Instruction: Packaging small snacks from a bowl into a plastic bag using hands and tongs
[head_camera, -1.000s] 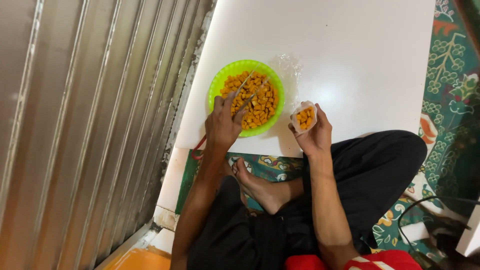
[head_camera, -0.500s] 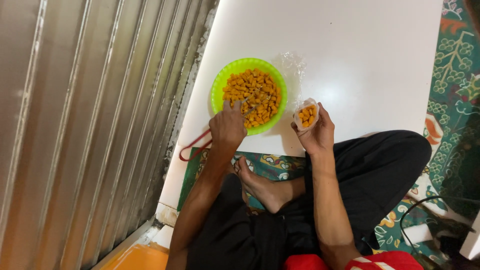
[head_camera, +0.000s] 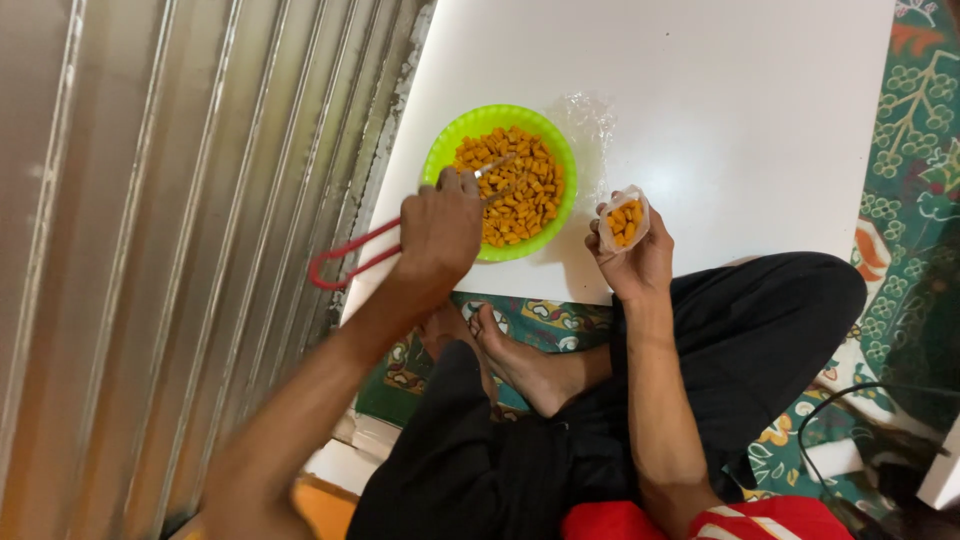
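Two hands flank the round green plastic bowl (head_camera: 437, 172) of orange snack pieces near the surface's near edge: your left hand (head_camera: 438, 232) grips red-handled metal tongs (head_camera: 352, 256) pointing into it, while your right hand (head_camera: 636, 262), just beside, clasps a small clear plastic bag (head_camera: 624, 220).
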